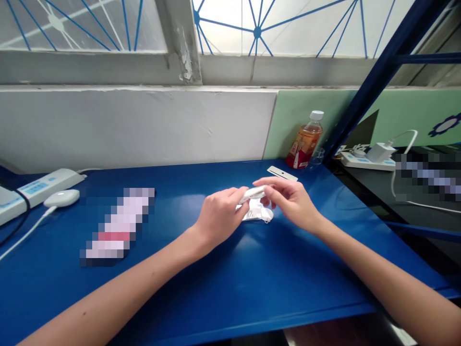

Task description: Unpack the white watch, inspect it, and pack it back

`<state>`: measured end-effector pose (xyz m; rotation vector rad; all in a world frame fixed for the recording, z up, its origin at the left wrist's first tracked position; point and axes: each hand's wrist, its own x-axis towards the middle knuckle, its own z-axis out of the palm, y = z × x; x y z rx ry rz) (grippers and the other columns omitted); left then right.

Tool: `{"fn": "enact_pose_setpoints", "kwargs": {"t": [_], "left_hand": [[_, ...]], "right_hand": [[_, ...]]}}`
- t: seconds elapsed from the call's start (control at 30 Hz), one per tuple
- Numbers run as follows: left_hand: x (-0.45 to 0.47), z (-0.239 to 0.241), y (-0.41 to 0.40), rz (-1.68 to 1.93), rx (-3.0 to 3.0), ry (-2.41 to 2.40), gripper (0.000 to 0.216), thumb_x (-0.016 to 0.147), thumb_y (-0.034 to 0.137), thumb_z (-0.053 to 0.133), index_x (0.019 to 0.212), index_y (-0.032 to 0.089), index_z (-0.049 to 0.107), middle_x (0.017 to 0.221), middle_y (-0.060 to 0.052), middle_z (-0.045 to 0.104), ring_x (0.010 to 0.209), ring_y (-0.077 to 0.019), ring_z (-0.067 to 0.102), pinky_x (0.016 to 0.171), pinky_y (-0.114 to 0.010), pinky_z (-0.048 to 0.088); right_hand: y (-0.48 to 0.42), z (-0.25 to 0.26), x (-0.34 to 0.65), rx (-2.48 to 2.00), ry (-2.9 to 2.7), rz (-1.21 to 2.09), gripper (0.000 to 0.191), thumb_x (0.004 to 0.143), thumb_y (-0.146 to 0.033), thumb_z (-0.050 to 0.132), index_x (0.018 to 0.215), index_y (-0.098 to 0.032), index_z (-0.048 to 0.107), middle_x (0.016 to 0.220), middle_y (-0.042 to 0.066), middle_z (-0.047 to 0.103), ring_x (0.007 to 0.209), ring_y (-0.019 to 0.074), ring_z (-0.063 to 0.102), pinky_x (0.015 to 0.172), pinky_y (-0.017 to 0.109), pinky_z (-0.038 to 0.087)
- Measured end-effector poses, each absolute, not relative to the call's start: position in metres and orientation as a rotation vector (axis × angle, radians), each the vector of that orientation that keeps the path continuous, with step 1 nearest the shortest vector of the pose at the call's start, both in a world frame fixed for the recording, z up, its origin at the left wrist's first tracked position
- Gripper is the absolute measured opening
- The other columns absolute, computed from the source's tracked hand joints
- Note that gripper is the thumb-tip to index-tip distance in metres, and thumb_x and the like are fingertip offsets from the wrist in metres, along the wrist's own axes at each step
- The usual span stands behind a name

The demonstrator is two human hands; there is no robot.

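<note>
"What do the fingers hold?"

"The left hand [219,216] pinches a small, flat white object [254,193] between thumb and fingers. The right hand [297,202] bends its fingers at the object's right end; whether they grip it cannot be told."

"And below?"

"A shiny white-and-clear plastic packet [256,211] on the glossy blue table [281,274]."

"Farther out?"

"A narrow white strip [276,170] lies beyond the right hand, near a white-capped plastic bottle with a red-and-orange label [305,144]. Far left, a white oval device [65,198] sits beside a long white power strip [54,182]."
</note>
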<state>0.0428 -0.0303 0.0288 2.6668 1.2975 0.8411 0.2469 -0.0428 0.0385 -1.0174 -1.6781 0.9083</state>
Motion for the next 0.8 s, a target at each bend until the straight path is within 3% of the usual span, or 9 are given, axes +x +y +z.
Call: {"fn": "enact_pose_setpoints", "kwargs": {"t": [0.1,0.2,0.3,0.37,0.53,0.67,0.8], "left_hand": [[0.045,0.022,-0.032,0.815,2.791,1.328,0.023,0.095,0.026,0.048,0.104,0.019,0.068,0.087,-0.008,0.072,0.078,-0.023,0.067,0.071,-0.032,0.049],[0.044,0.021,-0.03,0.822,2.776,1.225,0.028,0.096,0.03,0.05,0.115,0.017,0.064,0.107,-0.013,0.072,0.096,-0.0281,0.067,0.085,-0.04,0.051],[0.035,0.021,-0.027,0.74,2.713,1.105,0.059,0.09,0.044,0.061,0.139,0.012,0.047,0.136,-0.02,0.057,0.124,-0.0346,0.054,0.1,-0.048,0.045],[0.028,0.019,-0.024,0.627,2.702,1.05,0.07,0.087,0.048,0.066,0.143,0.015,0.042,0.142,-0.019,0.052,0.132,-0.0354,0.047,0.106,-0.051,0.04],[0.019,0.01,-0.018,0.498,2.658,1.047,0.059,0.09,0.047,0.061,0.137,0.014,0.048,0.139,-0.019,0.054,0.131,-0.0342,0.048,0.106,-0.05,0.041],[0.02,0.007,-0.018,0.512,2.651,1.051,0.053,0.094,0.044,0.057,0.136,0.013,0.049,0.136,-0.019,0.055,0.127,-0.0325,0.051,0.104,-0.047,0.044],[0.02,0.005,-0.019,0.584,2.64,1.069,0.051,0.095,0.041,0.053,0.139,0.015,0.047,0.136,-0.018,0.055,0.125,-0.0323,0.052,0.104,-0.047,0.044]], "right_hand": [[-0.045,0.033,0.246,-1.074,-1.695,0.835,0.026,0.087,-0.041,0.067,0.099,-0.019,0.072,0.07,0.001,0.062,0.056,0.0126,0.052,0.053,0.027,0.045],[-0.041,0.029,0.25,-1.048,-1.686,0.875,0.021,0.086,-0.036,0.067,0.097,-0.019,0.072,0.076,0.003,0.065,0.059,0.013,0.054,0.054,0.027,0.046],[-0.034,0.025,0.259,-1.034,-1.681,0.818,0.014,0.085,-0.027,0.063,0.093,-0.019,0.071,0.088,0.005,0.07,0.067,0.0152,0.059,0.057,0.027,0.048],[-0.029,0.023,0.266,-1.072,-1.709,0.729,0.013,0.083,-0.022,0.06,0.089,-0.019,0.07,0.09,0.005,0.071,0.069,0.016,0.06,0.059,0.028,0.048],[-0.02,0.018,0.275,-1.245,-1.79,0.442,0.015,0.079,-0.018,0.054,0.081,-0.019,0.069,0.084,0.004,0.072,0.065,0.0168,0.06,0.059,0.029,0.046],[-0.018,0.016,0.278,-1.346,-1.833,0.258,0.013,0.075,-0.018,0.054,0.076,-0.019,0.067,0.064,0.001,0.064,0.053,0.0146,0.051,0.054,0.028,0.039],[-0.017,0.015,0.276,-1.394,-1.817,0.357,0.015,0.077,-0.019,0.053,0.076,-0.02,0.068,0.065,0.001,0.064,0.055,0.0147,0.052,0.054,0.028,0.04]]}}
